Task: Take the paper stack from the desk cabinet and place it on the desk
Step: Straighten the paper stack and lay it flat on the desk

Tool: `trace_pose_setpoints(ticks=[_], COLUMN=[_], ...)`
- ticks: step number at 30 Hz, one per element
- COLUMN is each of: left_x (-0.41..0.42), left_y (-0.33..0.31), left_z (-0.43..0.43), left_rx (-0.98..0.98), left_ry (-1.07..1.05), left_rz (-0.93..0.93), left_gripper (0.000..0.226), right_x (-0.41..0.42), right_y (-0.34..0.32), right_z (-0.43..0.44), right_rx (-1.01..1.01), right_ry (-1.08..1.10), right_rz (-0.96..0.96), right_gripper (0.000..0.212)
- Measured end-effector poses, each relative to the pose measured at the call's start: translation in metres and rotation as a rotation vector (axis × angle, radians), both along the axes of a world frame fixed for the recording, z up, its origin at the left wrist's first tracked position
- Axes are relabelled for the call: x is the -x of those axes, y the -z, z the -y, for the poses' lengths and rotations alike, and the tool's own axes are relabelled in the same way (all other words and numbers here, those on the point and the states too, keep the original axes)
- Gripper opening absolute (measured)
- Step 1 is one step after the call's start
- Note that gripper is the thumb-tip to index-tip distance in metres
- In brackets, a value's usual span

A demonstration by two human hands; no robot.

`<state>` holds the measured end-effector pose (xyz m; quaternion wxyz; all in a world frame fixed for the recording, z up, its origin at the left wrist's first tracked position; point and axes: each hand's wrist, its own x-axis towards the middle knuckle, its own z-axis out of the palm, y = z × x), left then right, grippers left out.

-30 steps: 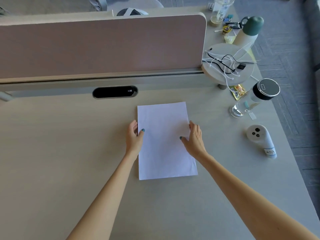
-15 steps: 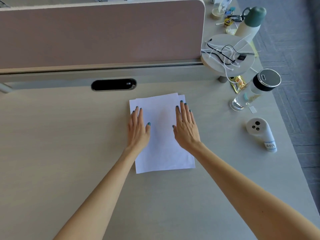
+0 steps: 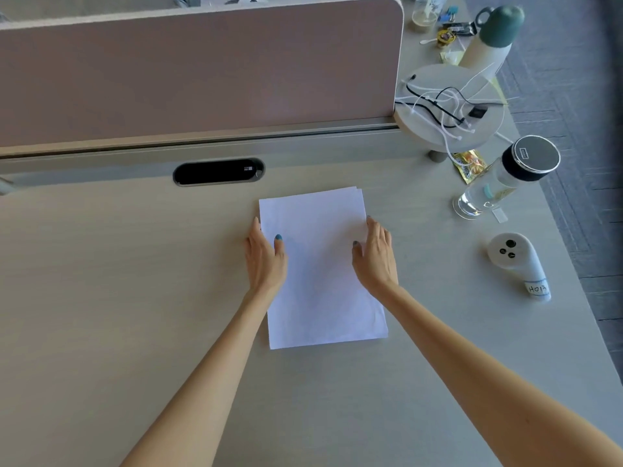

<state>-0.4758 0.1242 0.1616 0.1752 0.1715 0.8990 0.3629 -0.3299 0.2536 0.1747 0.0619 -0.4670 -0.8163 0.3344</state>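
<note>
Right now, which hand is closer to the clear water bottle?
Right. The right hand rests at the paper stack's right edge, on the water bottle's side. The left hand is at the stack's left edge, farther away.

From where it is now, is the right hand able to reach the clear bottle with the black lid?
Probably yes. The right hand rests at the right edge of the paper stack, and only bare desk lies between it and the clear bottle. Nothing stands in the way.

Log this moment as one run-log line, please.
white paper stack: flat on light wooden desk | left hand: at left edge | right hand: at right edge | sheets slightly fanned
</note>
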Motion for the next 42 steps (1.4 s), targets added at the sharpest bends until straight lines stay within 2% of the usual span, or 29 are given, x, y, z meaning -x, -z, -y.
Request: trace_pose_setpoints(ticks=[7,11,14,16,19,22,28,35,42], left_x=[-0.009,-0.010,-0.010,-0.011,-0.018,-0.027,-0.028,-0.030,-0.026], left_y=[-0.003,-0.003,-0.004,-0.002,0.007,0.023,0.040,0.039,0.024], left_z=[-0.011,-0.010,-0.008,-0.005,0.003,0.006,0.007,0.006,0.004], left_rx=[-0.079,-0.059,-0.010,0.075,0.198,0.334,0.466,0.483,0.466], left_ry=[0.027,0.048,0.088,0.151,0.395,0.552,0.547,0.550,0.571], left_rz=[0.009,0.015,-0.001,-0.106,-0.376,-0.485,-0.521,-0.542,-0.517], left_gripper=[0.063,0.063,0.064,0.062,0.057,0.057,0.058,0.058,0.056], right_x=[-0.004,-0.004,-0.004,-0.005,-0.006,-0.005,-0.008,-0.008,-0.006], right_y=[0.002,0.004,0.004,0.003,0.009,0.023,0.049,0.051,0.034], right_z=[0.004,0.004,0.004,0.006,0.011,0.016,0.016,0.015,0.018], right_rx=[0.041,0.041,-0.030,-0.130,-0.319,-0.412,-0.398,-0.419,-0.410], right_ry=[-0.029,-0.042,-0.076,-0.161,-0.377,-0.528,-0.553,-0.534,-0.534], right_rz=[-0.011,-0.010,0.023,0.055,0.099,0.161,0.155,0.098,0.164], right_gripper=[0.060,0.063,0.065,0.065,0.061,0.058,0.057,0.057,0.057])
